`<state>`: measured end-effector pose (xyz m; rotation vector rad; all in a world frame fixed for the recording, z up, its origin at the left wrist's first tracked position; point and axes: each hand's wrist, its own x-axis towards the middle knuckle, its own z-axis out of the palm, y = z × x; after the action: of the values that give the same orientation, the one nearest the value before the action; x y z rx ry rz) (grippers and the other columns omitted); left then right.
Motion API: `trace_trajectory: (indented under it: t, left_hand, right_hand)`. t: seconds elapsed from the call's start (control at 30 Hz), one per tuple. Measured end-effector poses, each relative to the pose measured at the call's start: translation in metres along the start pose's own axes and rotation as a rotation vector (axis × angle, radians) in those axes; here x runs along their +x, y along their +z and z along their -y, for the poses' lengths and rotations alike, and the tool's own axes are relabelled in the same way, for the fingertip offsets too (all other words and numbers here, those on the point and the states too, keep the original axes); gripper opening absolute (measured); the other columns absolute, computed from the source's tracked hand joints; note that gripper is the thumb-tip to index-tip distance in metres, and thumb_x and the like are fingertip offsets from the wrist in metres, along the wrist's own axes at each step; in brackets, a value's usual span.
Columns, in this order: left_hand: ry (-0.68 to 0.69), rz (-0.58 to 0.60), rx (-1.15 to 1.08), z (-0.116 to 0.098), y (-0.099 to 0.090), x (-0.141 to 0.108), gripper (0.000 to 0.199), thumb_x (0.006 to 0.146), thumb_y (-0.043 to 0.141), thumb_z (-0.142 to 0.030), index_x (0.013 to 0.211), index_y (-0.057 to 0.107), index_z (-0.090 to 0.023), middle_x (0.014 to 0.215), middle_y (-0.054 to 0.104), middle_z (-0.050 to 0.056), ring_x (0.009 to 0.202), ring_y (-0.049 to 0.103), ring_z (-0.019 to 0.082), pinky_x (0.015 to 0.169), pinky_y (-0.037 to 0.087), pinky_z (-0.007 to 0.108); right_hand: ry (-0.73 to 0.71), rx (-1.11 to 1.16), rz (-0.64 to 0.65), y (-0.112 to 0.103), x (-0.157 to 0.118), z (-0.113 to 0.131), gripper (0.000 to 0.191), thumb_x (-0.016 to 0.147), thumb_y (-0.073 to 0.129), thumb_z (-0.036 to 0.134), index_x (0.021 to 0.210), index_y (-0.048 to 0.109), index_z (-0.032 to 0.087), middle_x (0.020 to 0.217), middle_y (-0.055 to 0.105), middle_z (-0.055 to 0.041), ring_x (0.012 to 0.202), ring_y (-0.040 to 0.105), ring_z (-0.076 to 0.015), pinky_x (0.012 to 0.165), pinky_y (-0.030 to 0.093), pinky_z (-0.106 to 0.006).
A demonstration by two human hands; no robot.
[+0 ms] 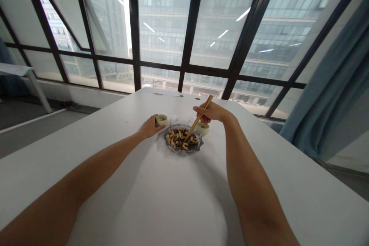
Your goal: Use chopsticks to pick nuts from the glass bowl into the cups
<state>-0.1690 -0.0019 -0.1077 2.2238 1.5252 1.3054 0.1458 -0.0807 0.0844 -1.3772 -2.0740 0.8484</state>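
My left hand (149, 127) is wrapped around the side of a small pale-green cup (162, 120) that stands on the table. Between my hands sits a clear glass dish (184, 153) with a scalloped rim. A mix of peanuts (179, 137) and dark seeds (193, 137) fills it. My right hand (206, 112) grips a pair of wooden chopsticks (197, 119), their tips down among the peanuts. Whether the tips pinch anything cannot be made out. A second pale cup (203, 128) stands just right of the dish, partly hidden behind my right hand and the chopsticks.
Everything stands on a white table (155, 200). Small dark bits (197, 98) and a flat white sheet (161, 92) lie at its far end. Large windows (164, 19) rise behind it. A blue curtain (325, 84) hangs at right, and another white table (17, 70) stands at left.
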Motion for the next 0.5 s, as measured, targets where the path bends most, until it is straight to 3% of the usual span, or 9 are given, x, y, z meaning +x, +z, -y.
trace_trajectory:
  t: [0.3, 0.5]
  left_hand:
    - [-0.010, -0.009, -0.023, 0.000, -0.002, -0.001, 0.075, 0.074, 0.076, -0.058, 0.134, 0.055, -0.018, 0.130, 0.065, 0.017, 0.119, 0.063, 0.033, 0.104, 0.049, 0.047]
    - [-0.054, 0.026, 0.031, 0.006, -0.001, -0.001, 0.080, 0.077, 0.073, -0.059, 0.140, 0.048, -0.017, 0.130, 0.065, 0.018, 0.115, 0.065, 0.033, 0.100, 0.051, 0.049]
  right_hand:
    - [-0.008, -0.013, 0.038, 0.000, -0.002, 0.003, 0.041, 0.091, 0.073, 0.048, 0.066, 0.064, 0.016, 0.049, 0.066, -0.0037, 0.040, 0.062, -0.0125, 0.040, 0.049, -0.020]
    - [-0.070, 0.013, -0.037, -0.014, -0.007, -0.003, 0.041, 0.091, 0.071, 0.048, 0.068, 0.064, 0.015, 0.049, 0.066, -0.0036, 0.038, 0.061, -0.0117, 0.037, 0.046, -0.019]
